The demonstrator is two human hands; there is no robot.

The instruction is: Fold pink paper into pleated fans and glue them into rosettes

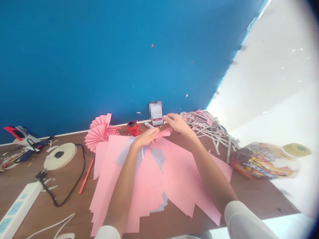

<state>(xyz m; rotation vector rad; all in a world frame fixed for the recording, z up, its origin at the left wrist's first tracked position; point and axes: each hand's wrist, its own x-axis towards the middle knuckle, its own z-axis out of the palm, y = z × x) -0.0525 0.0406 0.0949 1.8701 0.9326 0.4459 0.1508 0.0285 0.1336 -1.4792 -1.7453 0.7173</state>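
Pink paper fans (101, 131) lie at left. The left hand (147, 137) pinches a pleated pink strip (164, 132) tightly across its folds, above loose pink sheets (149, 189); the right hand (178, 123) curls just beside, its grip unclear.

- Brown table (251, 199), its far edge along a blue wall
- Pink paper sheets (152, 189), overlapping at the middle
- Two pink paper fans (99, 132), far left of the sheets
- Red tape roll (133, 128)
- Glue stick (149, 125)
- Phone (157, 114), upright
- White paper strips (209, 127), heaped
- Snack bag (261, 161)
- Red pen (86, 176)
- White power strip (18, 212)
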